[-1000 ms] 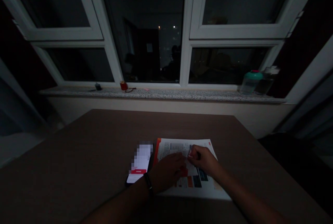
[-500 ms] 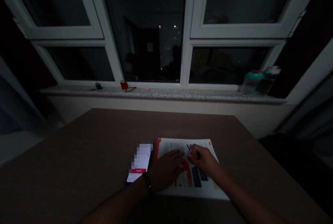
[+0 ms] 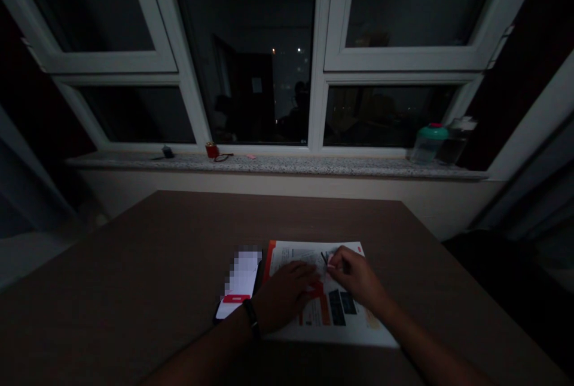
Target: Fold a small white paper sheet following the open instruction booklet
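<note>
You can pass sideways over the bench point(image 3: 179, 224) beyond the booklet point(image 3: 350, 335), or reach in from its right above your right hand point(image 3: 354, 275). Your left hand point(image 3: 289, 296) blocks the page's middle; the phone point(image 3: 244, 275) crowds the left edge. Past the bench, the wall point(image 3: 287, 185) and sill point(image 3: 305, 165) stop you.

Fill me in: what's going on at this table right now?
A person is working with both hands over a printed page on the table. The left hand, with a dark band at its wrist, rests spread on the page. The right hand pinches a small pale thing above the page's upper right part; it is too dim to tell what. A phone lies left of the page, screen lit.
</note>
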The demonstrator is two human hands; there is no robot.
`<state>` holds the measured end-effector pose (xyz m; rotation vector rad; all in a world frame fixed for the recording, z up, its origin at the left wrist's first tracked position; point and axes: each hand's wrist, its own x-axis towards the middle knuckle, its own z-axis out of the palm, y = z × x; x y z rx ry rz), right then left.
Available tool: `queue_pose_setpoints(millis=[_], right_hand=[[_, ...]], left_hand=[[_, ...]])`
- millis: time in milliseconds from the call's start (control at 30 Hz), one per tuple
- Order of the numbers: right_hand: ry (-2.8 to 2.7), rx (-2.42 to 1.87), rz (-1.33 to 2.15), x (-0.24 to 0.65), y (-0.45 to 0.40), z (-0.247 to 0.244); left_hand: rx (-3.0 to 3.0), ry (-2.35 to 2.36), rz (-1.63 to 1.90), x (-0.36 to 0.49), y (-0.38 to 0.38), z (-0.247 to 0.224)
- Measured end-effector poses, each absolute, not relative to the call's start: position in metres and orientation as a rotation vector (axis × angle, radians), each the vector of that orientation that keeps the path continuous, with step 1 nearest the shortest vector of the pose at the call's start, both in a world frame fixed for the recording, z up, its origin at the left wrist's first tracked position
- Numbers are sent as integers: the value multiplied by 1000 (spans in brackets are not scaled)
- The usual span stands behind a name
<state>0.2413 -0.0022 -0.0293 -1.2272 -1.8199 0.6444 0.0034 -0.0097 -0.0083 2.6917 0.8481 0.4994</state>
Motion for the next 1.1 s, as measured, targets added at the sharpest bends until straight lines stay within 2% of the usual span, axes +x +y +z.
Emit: queue_pose_setpoints(millis=[400, 700, 1100], right_hand=[[-1905, -1437, 220, 256, -1, -32], [-2172, -1236, 254, 246, -12, -22], [-2372, -951, 421, 235, -24, -14]], left_hand=[[2797, 725, 371, 2, -9, -3], [2713, 775, 414, 4, -19, 11], [2754, 927, 473, 1, -11, -9]])
